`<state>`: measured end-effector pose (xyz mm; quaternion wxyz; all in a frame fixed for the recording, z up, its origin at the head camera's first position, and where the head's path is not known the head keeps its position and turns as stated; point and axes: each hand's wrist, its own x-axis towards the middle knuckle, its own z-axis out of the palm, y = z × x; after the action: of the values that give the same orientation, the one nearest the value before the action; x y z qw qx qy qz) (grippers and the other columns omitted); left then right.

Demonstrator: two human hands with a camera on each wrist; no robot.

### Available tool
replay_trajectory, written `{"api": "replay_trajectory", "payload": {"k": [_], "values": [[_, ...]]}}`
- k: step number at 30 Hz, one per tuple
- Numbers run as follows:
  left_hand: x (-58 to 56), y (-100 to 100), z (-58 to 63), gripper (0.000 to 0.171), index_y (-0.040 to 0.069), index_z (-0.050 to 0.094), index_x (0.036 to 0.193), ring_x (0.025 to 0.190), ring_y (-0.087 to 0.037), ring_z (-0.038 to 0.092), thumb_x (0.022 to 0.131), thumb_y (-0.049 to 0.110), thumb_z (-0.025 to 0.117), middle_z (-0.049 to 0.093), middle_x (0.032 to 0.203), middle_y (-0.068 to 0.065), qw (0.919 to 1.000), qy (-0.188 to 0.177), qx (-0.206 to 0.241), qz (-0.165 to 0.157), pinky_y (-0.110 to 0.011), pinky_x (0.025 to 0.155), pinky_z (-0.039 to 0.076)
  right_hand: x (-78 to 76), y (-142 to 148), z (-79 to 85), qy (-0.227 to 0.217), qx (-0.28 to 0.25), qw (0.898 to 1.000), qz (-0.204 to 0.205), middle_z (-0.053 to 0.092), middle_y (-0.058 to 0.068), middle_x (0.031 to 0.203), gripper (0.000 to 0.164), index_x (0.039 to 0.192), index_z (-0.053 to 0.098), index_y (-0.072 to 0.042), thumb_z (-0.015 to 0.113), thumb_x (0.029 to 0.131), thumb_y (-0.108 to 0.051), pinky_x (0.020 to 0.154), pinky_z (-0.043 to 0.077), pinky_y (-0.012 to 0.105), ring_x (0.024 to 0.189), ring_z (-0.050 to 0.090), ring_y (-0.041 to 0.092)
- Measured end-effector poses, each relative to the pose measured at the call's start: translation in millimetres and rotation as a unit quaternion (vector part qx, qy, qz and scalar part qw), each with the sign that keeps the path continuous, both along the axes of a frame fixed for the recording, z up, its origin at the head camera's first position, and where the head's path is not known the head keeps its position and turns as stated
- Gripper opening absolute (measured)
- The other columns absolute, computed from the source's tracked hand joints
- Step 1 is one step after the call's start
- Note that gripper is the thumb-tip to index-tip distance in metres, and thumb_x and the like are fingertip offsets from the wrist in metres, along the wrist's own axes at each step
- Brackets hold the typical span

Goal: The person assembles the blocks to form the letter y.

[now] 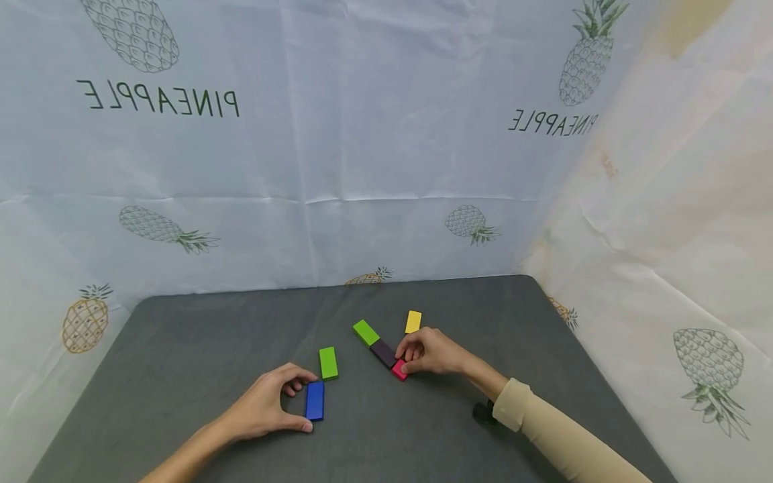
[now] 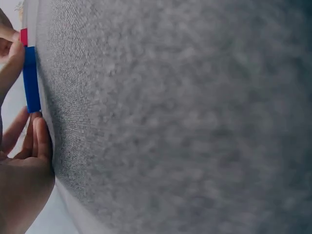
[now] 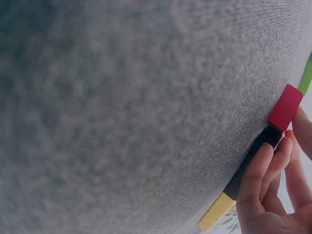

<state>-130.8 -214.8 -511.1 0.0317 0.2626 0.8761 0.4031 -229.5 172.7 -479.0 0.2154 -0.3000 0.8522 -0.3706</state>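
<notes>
My left hand (image 1: 266,406) pinches a blue block (image 1: 315,401) by its two ends, thumb at the near end and fingers at the far end. A green block (image 1: 329,363) lies just beyond the blue one, by the fingertips. My right hand (image 1: 437,352) has its thumb and fingers at a small red block (image 1: 399,370) and pinches it. The red block meets a dark block (image 1: 383,353), which continues into another green block (image 1: 365,333). In the right wrist view a dark block (image 3: 243,168) runs under the fingers to a yellow block (image 3: 217,212); the hand mostly hides it from above.
The blocks lie on a dark grey cloth-covered table (image 1: 151,376). A white curtain (image 1: 386,154) with pineapple prints stands behind the table and along its right side. A black object (image 1: 484,412) sits at the right wrist by the beige sleeve (image 1: 561,429).
</notes>
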Motion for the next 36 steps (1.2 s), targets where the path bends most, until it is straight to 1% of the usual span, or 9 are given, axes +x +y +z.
{"api": "replay_trajectory", "payload": {"k": [7,11,14,17,20,24,28,34,36], "values": [[-0.3,2.1,-2.3,0.061,0.013,0.074,0.124,0.097,0.0,0.06,0.075,0.037,0.101,0.073,0.118,0.005,0.9991,0.037,-0.016,-0.017,-0.023,0.082,0.056,0.7,1.0,0.7,0.0,-0.001,1.0,0.0,0.071,0.0,0.087,0.016,0.108,0.08,-0.008,0.086,0.093,-0.01,0.07,0.053,0.02,0.075,0.061,0.004],[-2.1,7.6,-0.2,0.058,0.016,0.075,0.123,0.097,0.001,0.061,0.075,0.036,0.101,0.073,0.118,0.006,0.9982,0.049,-0.019,-0.027,-0.023,0.083,0.056,1.1,2.4,-0.4,0.0,0.0,1.0,-0.001,0.071,0.0,0.087,0.015,0.107,0.08,-0.009,0.086,0.093,-0.01,0.07,0.053,0.02,0.075,0.062,0.005],[-3.2,14.1,3.0,0.059,0.017,0.074,0.125,0.097,-0.001,0.062,0.076,0.037,0.1,0.073,0.12,0.007,0.9976,0.051,-0.013,-0.044,-0.023,0.084,0.056,1.0,2.8,-1.0,0.001,-0.001,1.0,0.0,0.072,0.0,0.087,0.015,0.107,0.08,-0.009,0.085,0.094,-0.01,0.07,0.054,0.02,0.075,0.062,0.005],[-3.7,23.1,7.4,0.06,0.016,0.074,0.128,0.097,-0.004,0.064,0.078,0.036,0.1,0.073,0.12,0.006,0.9961,0.053,-0.001,-0.071,-0.024,0.085,0.057,1.0,2.4,-0.9,0.004,-0.002,1.0,0.001,0.072,0.0,0.087,0.015,0.108,0.08,-0.009,0.085,0.094,-0.01,0.07,0.054,0.02,0.075,0.062,0.005],[-4.0,34.8,14.7,0.06,0.015,0.075,0.13,0.097,-0.006,0.066,0.079,0.035,0.1,0.074,0.118,0.005,0.9947,0.045,0.004,-0.092,-0.025,0.086,0.057,1.2,1.4,-0.1,0.008,-0.001,1.0,0.001,0.072,0.0,0.087,0.014,0.108,0.08,-0.009,0.085,0.094,-0.01,0.07,0.054,0.02,0.074,0.062,0.004],[-9.4,51.5,21.1,0.059,0.014,0.075,0.129,0.098,-0.006,0.067,0.08,0.034,0.099,0.076,0.118,0.005,0.993,0.027,0.005,-0.115,-0.025,0.088,0.059,0.8,-0.4,0.5,0.011,0.004,1.0,-0.001,0.071,-0.001,0.087,0.014,0.107,0.08,-0.009,0.085,0.094,-0.01,0.069,0.054,0.02,0.074,0.062,0.004],[-18.3,66.0,21.1,0.058,0.013,0.074,0.131,0.1,-0.007,0.068,0.082,0.032,0.097,0.076,0.122,0.003,0.9907,0.005,0.001,-0.136,-0.025,0.09,0.059,0.2,-1.3,0.5,0.01,0.008,1.0,-0.003,0.071,-0.001,0.086,0.014,0.107,0.08,-0.009,0.085,0.094,-0.01,0.069,0.054,0.02,0.074,0.062,0.004],[-28.9,84.6,20.3,0.058,0.015,0.074,0.134,0.102,-0.003,0.066,0.083,0.03,0.097,0.075,0.125,0.005,0.9893,-0.023,-0.024,-0.142,-0.024,0.093,0.058,0.1,-2.3,2.5,0.002,0.012,1.0,-0.005,0.072,-0.001,0.087,0.015,0.108,0.08,-0.009,0.085,0.094,-0.009,0.069,0.053,0.02,0.074,0.062,0.005],[-32.3,91.0,19.6,0.058,0.015,0.074,0.135,0.103,-0.002,0.066,0.084,0.029,0.096,0.076,0.127,0.005,0.9885,-0.026,-0.032,-0.146,-0.024,0.094,0.058,-0.2,-2.2,3.1,-0.001,0.014,1.0,-0.007,0.072,-0.001,0.087,0.015,0.108,0.08,-0.009,0.085,0.094,-0.009,0.069,0.053,0.019,0.074,0.061,0.005]]}}
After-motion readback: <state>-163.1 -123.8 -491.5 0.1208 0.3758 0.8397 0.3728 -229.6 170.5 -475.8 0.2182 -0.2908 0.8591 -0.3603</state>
